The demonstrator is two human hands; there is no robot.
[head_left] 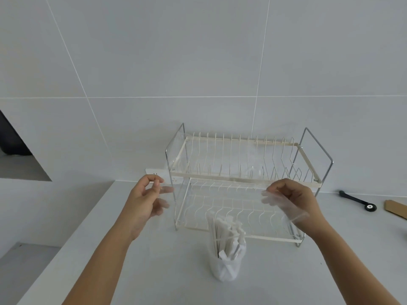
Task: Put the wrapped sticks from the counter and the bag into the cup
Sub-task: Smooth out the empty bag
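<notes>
Sticks point(228, 234) fill the cup point(225, 265), a white bundle standing upright in it, just in front of the dish rack point(242, 183). I judge loading near done. I see no loose sticks on the counter point(154, 271), and no bag I can make out for sure. Left hand point(145, 201) hangs left of the rack, fingers loosely curled, thumb near forefinger, gripping nothing I can see. Right hand point(293, 201) is in front of the rack's right end, fingers blurred; cannot tell its grip. Next move: I'd check for leftovers, else finish. Rack shelves hold nothing visible.
</notes>
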